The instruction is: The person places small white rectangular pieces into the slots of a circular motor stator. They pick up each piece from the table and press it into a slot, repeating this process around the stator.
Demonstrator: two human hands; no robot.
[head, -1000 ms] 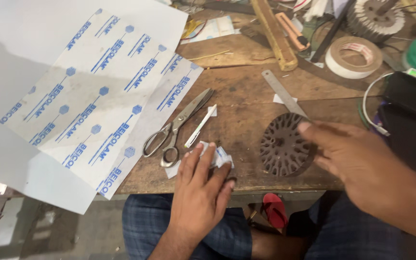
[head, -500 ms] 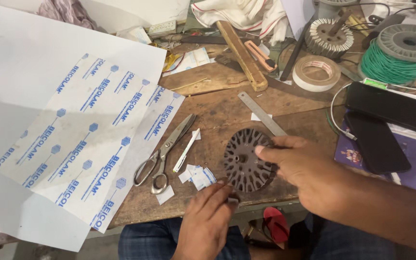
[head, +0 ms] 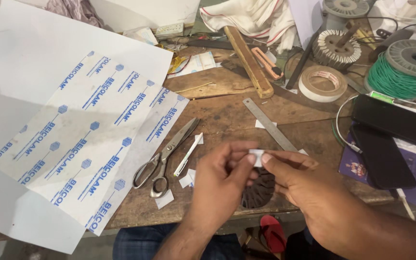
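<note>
My left hand (head: 220,180) and my right hand (head: 299,180) meet above the table's near edge, and both pinch one small white paper piece (head: 256,157) between thumb and fingertips. Directly beneath them lies a dark round slotted metal core (head: 257,190), mostly hidden by the hands. Scissors (head: 165,153) lie just left of my left hand, with a white pen (head: 188,154) and a few small white paper scraps (head: 186,180) beside them. A steel ruler (head: 270,126) runs diagonally behind the hands.
Large white sheets with blue print (head: 87,135) cover the left of the wooden table (head: 227,113). At the right lie two black phones (head: 386,139), a tape roll (head: 322,83), a green wire spool (head: 403,70), another slotted core (head: 335,48) and a wooden stick (head: 249,60).
My left hand has lifted off the scraps at the table edge. My right hand has come off the dark core, and both now hold a small paper piece above it.
</note>
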